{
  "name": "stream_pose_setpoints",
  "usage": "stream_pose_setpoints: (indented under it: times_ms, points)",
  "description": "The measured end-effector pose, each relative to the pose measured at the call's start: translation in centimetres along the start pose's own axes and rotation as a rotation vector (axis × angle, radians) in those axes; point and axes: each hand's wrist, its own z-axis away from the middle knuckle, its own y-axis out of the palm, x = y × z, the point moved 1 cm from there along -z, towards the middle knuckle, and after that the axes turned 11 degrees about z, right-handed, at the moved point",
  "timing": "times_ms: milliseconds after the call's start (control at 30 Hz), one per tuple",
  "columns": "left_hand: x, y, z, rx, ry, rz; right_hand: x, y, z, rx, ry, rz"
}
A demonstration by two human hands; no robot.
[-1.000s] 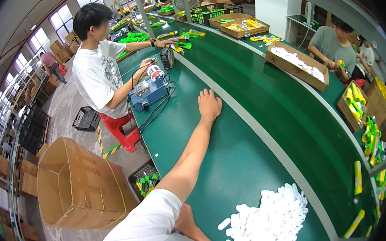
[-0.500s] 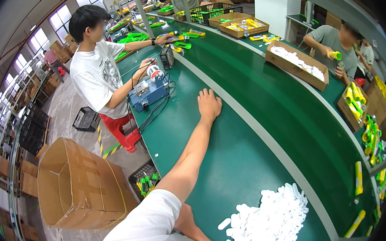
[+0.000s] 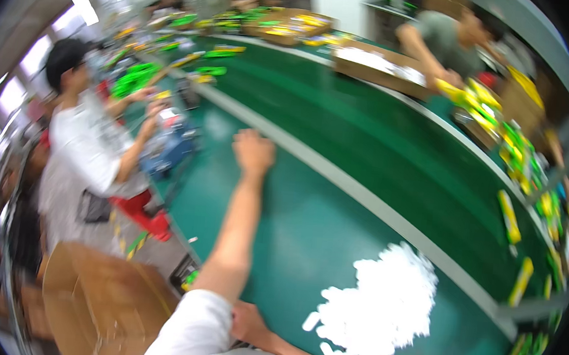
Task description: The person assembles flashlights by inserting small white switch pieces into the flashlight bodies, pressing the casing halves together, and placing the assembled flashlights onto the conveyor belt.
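Note:
My left arm reaches forward across the green table. My left hand [image 3: 254, 152] rests palm down on the tabletop beside the pale metal rail [image 3: 357, 197], its fingers blurred but seemingly laid out, with nothing visible in them. Bent across my body, my right arm ends with my right hand [image 3: 249, 323] against my left arm near the elbow; its fingers are mostly hidden there. A heap of small white oblong pieces [image 3: 381, 308] lies on the table to the right of both hands, touched by neither.
A co-worker in a white shirt [image 3: 95, 134] sits at the left by a blue device [image 3: 168, 150]. Beyond the rail runs a green belt [image 3: 343, 125]. Another person [image 3: 438, 45] reaches toward yellow-green items [image 3: 480, 103] across it. A big carton [image 3: 105, 297] stands lower left.
My view has swung, so the scene sits farther left and is blurred. The far person's arm now extends to the yellow-green items. My hands keep about the same places on the table and arm.

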Motion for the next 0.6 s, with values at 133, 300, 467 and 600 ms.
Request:
stream_pose_setpoints:
  times_ms: [133,300,467,600]
  points:
    - [2.9,-2.8,-0.9,-0.032,-0.020,-0.030,1.7,0.7,-0.3,0.039,-0.033,-0.128]
    - [1.3,-0.3,-0.8,-0.008,-0.025,0.015,1.7,-0.9,-0.7,0.087,0.020,-0.148]
    - [1.3,-0.5,-0.7,0.015,-0.020,0.001,1.8,-0.9,-0.6,0.103,0.034,-0.127]
    - [1.9,-0.7,-0.6,0.003,-0.016,-0.004,1.9,-0.6,-0.5,0.120,0.047,-0.133]
